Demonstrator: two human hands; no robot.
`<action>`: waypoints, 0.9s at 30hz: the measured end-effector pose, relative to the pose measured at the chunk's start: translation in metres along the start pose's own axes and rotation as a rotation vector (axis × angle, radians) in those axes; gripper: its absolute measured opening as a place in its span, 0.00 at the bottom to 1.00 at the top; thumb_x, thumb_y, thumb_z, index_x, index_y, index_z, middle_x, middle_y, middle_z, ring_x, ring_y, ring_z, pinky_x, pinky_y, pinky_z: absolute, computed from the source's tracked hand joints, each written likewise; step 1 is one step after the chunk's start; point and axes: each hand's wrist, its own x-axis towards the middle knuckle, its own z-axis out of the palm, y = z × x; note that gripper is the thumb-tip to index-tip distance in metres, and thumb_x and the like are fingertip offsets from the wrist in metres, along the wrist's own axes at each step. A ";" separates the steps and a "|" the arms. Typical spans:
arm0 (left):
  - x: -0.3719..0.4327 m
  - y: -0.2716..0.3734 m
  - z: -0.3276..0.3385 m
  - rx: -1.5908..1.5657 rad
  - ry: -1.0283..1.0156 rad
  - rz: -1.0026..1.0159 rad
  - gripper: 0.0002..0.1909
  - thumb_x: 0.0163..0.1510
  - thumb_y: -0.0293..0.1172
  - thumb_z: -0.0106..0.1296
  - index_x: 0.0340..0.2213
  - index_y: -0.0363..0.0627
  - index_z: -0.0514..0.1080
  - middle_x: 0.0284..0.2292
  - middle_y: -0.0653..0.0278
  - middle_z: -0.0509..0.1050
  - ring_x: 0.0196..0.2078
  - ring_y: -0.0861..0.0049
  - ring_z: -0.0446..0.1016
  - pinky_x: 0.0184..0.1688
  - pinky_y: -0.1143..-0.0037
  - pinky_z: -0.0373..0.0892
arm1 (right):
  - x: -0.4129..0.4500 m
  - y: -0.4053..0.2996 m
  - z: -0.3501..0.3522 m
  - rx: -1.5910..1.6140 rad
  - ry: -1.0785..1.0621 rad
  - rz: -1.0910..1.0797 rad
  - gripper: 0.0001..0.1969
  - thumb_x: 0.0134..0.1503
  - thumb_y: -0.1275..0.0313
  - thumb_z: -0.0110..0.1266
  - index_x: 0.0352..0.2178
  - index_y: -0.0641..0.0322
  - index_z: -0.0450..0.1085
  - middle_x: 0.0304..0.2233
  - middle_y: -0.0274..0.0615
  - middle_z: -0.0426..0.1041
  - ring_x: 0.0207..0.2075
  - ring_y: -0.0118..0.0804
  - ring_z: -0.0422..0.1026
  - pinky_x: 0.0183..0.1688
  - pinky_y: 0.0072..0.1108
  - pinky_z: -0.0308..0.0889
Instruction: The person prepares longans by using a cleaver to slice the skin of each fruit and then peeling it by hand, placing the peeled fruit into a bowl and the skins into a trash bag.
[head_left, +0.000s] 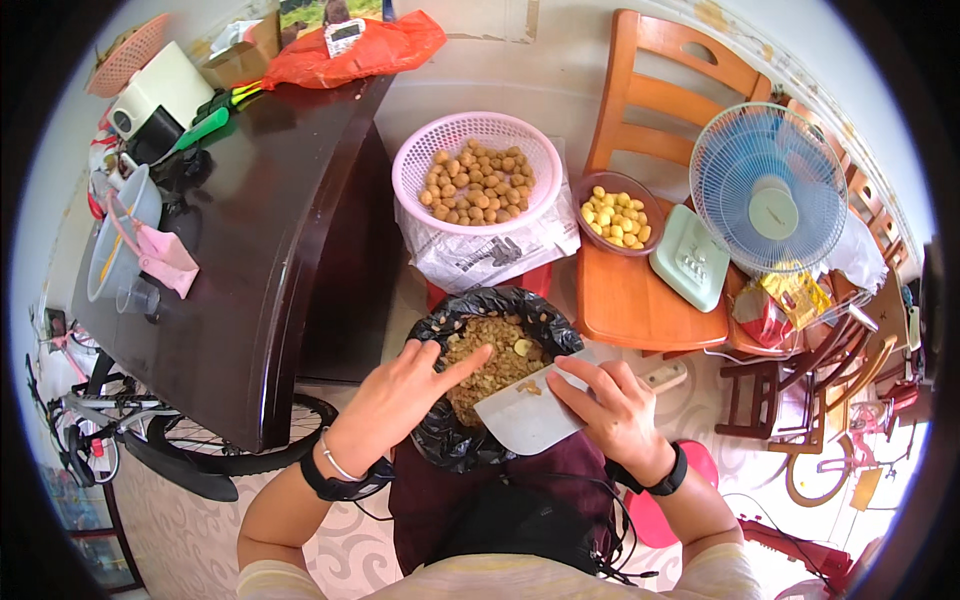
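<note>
My right hand (611, 405) grips a kitchen cleaver (529, 412) by its broad blade near the handle (664, 377). Scraps of peel cling to the steel, which lies tilted across the near right rim of a bin. Black plastic bag (465, 444) lines this bin, and brownish peelings (491, 334) fill it. One pale yellow slice (521, 347) lies among the peelings. Over the bin's left side hovers my left hand (409, 386), index finger stretched out and nothing visible in its grasp.
Beyond the bin, a pink basket (405, 176) of small brown potatoes stands on newspaper (480, 259). A wooden chair (637, 307) carries a bowl (654, 214) of peeled yellow ones and a green kitchen scale (701, 277). A fan (772, 214) stands right; a dark table (247, 247) left.
</note>
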 end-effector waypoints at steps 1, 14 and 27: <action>0.001 0.001 -0.004 -0.006 -0.001 0.012 0.43 0.51 0.18 0.45 0.66 0.67 0.52 0.35 0.55 0.66 0.39 0.64 0.71 0.38 0.73 0.74 | 0.000 0.000 -0.002 -0.007 -0.030 -0.025 0.20 0.42 0.73 0.60 0.41 0.52 0.77 0.47 0.27 0.73 0.32 0.29 0.69 0.31 0.20 0.70; 0.012 0.022 -0.014 0.129 0.069 0.254 0.44 0.52 0.22 0.47 0.66 0.74 0.48 0.33 0.56 0.67 0.39 0.67 0.71 0.42 0.77 0.75 | 0.006 0.001 0.002 -0.034 0.007 -0.130 0.19 0.41 0.73 0.59 0.39 0.59 0.77 0.48 0.28 0.72 0.34 0.27 0.69 0.29 0.18 0.70; 0.030 -0.006 -0.024 -0.207 -0.024 0.090 0.42 0.47 0.18 0.51 0.64 0.62 0.58 0.32 0.58 0.66 0.36 0.63 0.70 0.41 0.72 0.72 | 0.000 0.001 -0.011 0.125 0.141 0.067 0.18 0.40 0.77 0.65 0.37 0.54 0.79 0.42 0.31 0.75 0.32 0.34 0.70 0.33 0.23 0.69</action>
